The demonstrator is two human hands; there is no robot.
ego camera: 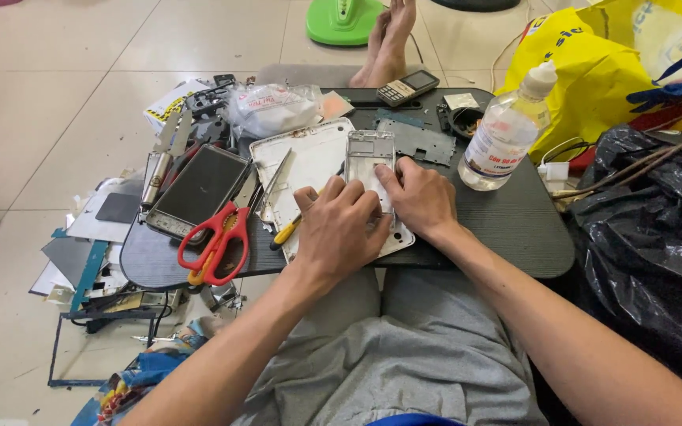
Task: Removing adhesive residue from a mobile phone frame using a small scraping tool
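Note:
Both of my hands rest on a silver phone frame (370,155) that lies on a white tablet back cover (309,162) on a dark lap tray (507,221). My left hand (339,229) has its fingers curled over the frame's near end. My right hand (420,197) presses on the frame's right side, thumb on its edge. A yellow-handled screwdriver (286,233) sticks out from under my left hand; whether the hand grips it is hidden.
Red-handled scissors (219,241) and a dark tablet (199,189) lie at the left of the tray. A clear liquid bottle (507,130) stands at the right, a small keypad phone (408,87) at the back. Black bag (657,237) and yellow bag (593,71) at right; scrap parts litter the floor at left.

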